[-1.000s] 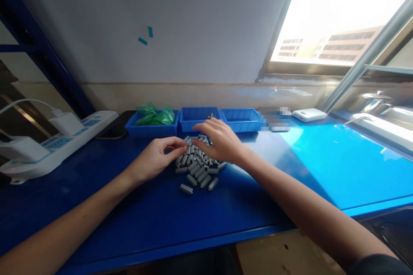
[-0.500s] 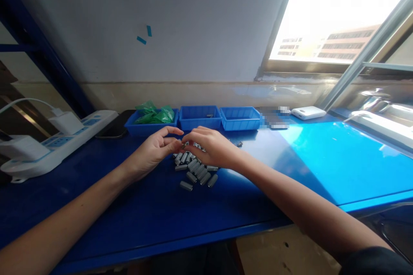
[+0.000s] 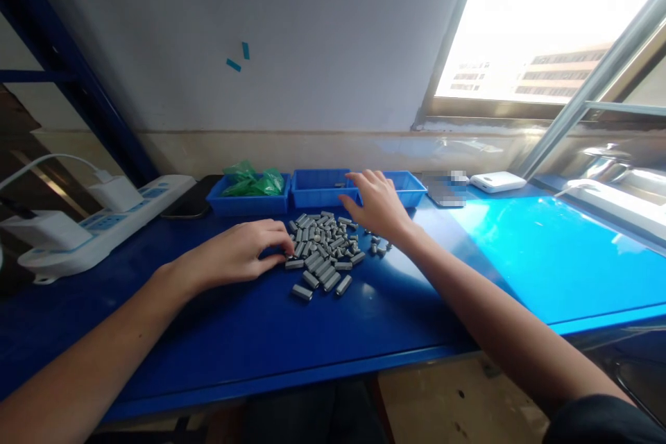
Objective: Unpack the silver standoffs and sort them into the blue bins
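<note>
A pile of several small grey metal cylinders (image 3: 322,253) lies on the blue table (image 3: 260,333). My left hand (image 3: 244,257) rests palm down at the pile's left edge, fingers curled, fingertips touching the nearest pieces. My right hand (image 3: 377,205) hovers beyond the pile with fingers spread, at the front of the middle blue bin (image 3: 317,187) and the right blue bin (image 3: 408,187). A few tiny pieces (image 3: 379,246) lie scattered below its wrist. A small dark item lies in the middle bin.
A left blue bin (image 3: 247,202) holds green plastic bags (image 3: 252,182). A white power strip (image 3: 104,225) with plugged chargers lies at the left, with a dark phone (image 3: 190,205) beside it. A white box (image 3: 497,182) sits near the window at the right.
My hands were together over the pile. The right hand has moved up and right toward the bins and spread out. The left hand has dropped to the pile's left edge.
</note>
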`<state>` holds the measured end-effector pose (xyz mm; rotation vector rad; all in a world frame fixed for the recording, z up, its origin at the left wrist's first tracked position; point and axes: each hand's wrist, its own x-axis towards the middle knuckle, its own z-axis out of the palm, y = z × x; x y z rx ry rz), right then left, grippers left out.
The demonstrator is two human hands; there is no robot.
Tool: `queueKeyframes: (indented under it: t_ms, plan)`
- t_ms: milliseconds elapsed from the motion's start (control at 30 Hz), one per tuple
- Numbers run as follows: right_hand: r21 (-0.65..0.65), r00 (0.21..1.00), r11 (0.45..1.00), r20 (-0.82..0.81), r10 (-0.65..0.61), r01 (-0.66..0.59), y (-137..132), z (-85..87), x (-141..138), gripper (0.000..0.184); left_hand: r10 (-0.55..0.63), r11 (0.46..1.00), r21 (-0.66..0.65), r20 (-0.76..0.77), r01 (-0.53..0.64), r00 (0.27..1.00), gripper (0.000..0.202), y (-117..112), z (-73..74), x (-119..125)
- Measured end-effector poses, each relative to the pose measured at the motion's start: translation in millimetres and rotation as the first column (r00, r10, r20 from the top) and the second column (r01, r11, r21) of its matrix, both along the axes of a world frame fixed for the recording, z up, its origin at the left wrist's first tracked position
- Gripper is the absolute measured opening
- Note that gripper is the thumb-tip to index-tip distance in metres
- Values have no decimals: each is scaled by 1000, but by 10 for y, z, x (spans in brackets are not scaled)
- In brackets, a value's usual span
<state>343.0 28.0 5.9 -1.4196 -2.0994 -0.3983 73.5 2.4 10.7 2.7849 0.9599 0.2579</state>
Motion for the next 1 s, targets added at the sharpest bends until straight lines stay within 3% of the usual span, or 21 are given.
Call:
queueKeyframes:
  t_ms: [200,333,533,767,867,1000]
  plan:
    - [-79,937,938,69,343,-338,-245,-79,-367,33,67,996,49,48,-69,997,18,17,-40,35]
    - [-119,876,881,110,470,-458,-321,-144,-461,32,108,992,62,80,-113,991,19,19,-28,30]
    - [-138,861,867,119,495,-479,-329,-188,-491,26,15,999,30,-9,-15,1000,15,-8,9,12]
    - [-157,851,855,114,512,-494,-346,-193,-511,23,85,990,113,-34,-80,996,16,-7,-51,13]
    - [-126,839,846,118,532,-518,-356,-191,-526,21,115,986,114,41,-119,992,17,13,-47,6]
    - [-26,859,862,85,506,-505,-360,-185,-532,24,206,966,97,263,-238,943,25,15,11,17]
